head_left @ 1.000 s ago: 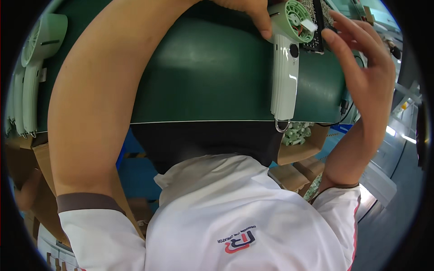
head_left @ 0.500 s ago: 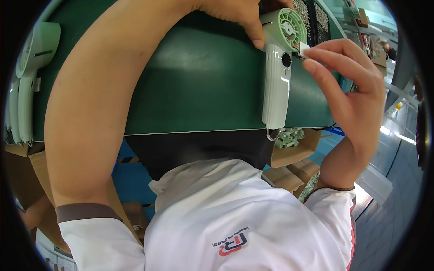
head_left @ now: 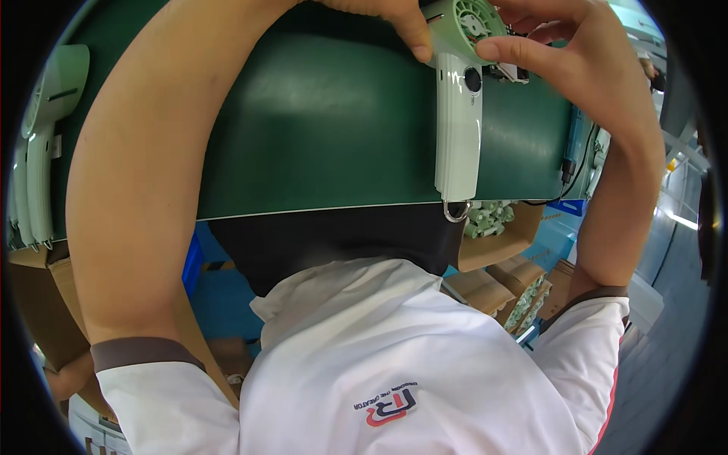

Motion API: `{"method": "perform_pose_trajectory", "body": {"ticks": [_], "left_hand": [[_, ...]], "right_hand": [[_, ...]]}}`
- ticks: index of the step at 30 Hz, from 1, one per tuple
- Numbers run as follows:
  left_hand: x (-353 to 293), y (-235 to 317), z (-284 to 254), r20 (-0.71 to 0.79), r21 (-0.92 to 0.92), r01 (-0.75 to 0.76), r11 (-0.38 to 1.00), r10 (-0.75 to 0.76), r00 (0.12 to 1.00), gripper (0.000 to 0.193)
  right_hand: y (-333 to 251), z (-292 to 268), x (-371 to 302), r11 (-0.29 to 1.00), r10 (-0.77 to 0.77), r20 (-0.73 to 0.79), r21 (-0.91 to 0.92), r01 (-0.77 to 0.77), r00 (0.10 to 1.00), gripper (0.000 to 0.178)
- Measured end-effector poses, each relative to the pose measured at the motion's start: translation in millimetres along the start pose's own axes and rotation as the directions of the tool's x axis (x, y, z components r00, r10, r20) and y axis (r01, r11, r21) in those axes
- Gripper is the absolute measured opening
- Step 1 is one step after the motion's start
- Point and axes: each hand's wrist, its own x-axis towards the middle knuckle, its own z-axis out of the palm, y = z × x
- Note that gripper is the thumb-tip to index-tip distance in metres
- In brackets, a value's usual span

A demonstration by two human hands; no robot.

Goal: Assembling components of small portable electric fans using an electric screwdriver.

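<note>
Since the earlier frame, the right hand point(head_left: 584, 45) has moved up from the lower right of the fan head and its pinch on a small white piece; its thumb now lies on the rim. The hand fan point(head_left: 459, 125) is over the green table point(head_left: 326, 144), handle pointing toward the person, metal loop point(head_left: 456, 212) past the table edge. The left hand point(head_left: 390, 10) is clamped on the fan head, thumb against its left side; the remaining fingers are hidden. The right fingers are spread from the thumb beyond the head; whether they grip cannot be determined. Markings: the white shirt point(head_left: 371, 341) carries a red and dark-blue logo point(head_left: 390, 409) with a line of small lettering. A white tag point(head_left: 56, 146) is beside the handle of the green fan point(head_left: 64, 83) at far left; its print is too small to read. Containers: a cardboard box point(head_left: 497, 258) below the table edge, right side, contains light green parts point(head_left: 487, 219). Similar pieces point(head_left: 527, 307) show in the packing below it. Contents of the left cardboard box point(head_left: 34, 292) cannot be made out.
</note>
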Motion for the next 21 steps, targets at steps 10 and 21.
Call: {"method": "perform_pose_trajectory", "body": {"ticks": [10,21], "left_hand": [[1,0,0,0.002,-0.023,0.065,0.998,-0.065,0.998,0.049],[-16,-17,-1,-0.114,-0.519,-0.097,0.849,0.043,0.993,0.089]], "right_hand": [[0,7,5,0.958,-0.061,0.001,-0.281,0.059,0.998,0.040],[9,11,-4,0.971,-0.150,0.004,-0.185,0.148,0.989,0.035]]}}
